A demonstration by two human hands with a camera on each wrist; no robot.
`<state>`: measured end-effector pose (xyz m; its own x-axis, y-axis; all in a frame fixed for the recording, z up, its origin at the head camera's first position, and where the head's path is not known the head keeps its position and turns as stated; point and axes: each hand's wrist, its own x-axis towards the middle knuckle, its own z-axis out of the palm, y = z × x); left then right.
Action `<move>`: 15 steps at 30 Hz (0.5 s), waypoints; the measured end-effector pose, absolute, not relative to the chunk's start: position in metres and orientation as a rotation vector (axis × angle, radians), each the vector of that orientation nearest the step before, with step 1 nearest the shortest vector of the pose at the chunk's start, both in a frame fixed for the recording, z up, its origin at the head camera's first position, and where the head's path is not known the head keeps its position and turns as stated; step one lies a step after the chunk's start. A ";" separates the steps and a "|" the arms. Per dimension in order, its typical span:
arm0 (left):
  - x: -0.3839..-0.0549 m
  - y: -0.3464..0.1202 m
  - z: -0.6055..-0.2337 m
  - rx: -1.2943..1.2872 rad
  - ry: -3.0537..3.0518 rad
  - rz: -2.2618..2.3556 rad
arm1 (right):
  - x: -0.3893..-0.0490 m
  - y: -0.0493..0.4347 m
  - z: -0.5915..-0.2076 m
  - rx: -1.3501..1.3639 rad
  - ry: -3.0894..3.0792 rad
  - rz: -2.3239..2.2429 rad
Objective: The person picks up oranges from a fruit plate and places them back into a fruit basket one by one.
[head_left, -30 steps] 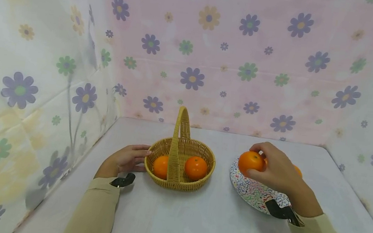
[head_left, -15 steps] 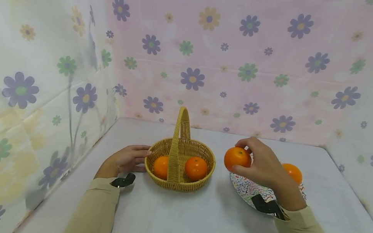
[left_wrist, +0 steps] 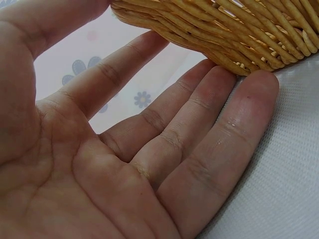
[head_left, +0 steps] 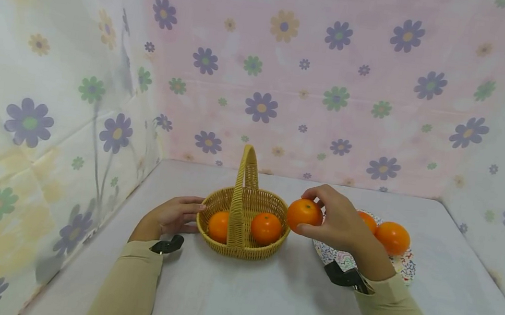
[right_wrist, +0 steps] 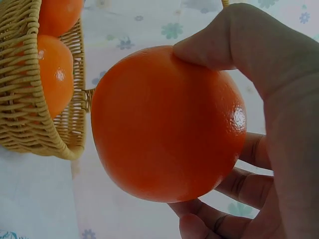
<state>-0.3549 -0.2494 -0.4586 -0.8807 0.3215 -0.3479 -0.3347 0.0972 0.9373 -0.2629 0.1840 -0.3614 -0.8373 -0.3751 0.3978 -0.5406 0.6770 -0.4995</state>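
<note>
My right hand (head_left: 339,219) holds an orange (head_left: 304,214) between thumb and fingers, up in the air at the right rim of the yellow wicker basket (head_left: 247,253). In the right wrist view this orange (right_wrist: 167,124) fills the middle, thumb on one side and fingers on the other. Two more oranges lie in the basket, one (head_left: 266,228) right of the tall handle and one (head_left: 218,227) partly behind it. My left hand (head_left: 173,214) touches the basket's left side; the left wrist view shows its extended fingers (left_wrist: 244,119) against the woven wall (left_wrist: 239,35).
A round plate (head_left: 329,252) with a colourful speckled pattern stands to the right, partly under my right forearm. On it sit two oranges, one (head_left: 392,238) in front and one (head_left: 366,221) partly hidden by my hand. Flowered cloth (head_left: 286,77) walls off the back and sides of the white-covered table (head_left: 234,302).
My right hand has carried the orange leftward from above the plate to the basket's right rim, uncovering the plate's two oranges. The left hand and basket have stayed in place.
</note>
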 end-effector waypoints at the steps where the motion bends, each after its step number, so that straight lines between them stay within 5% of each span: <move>1: -0.355 -0.249 -0.459 -0.013 1.910 1.834 | -0.264 0.182 -0.362 0.736 -2.627 0.907; 15: -0.354 -0.249 -0.458 -0.012 1.900 1.841 | -0.276 0.166 -0.376 0.675 -2.660 0.885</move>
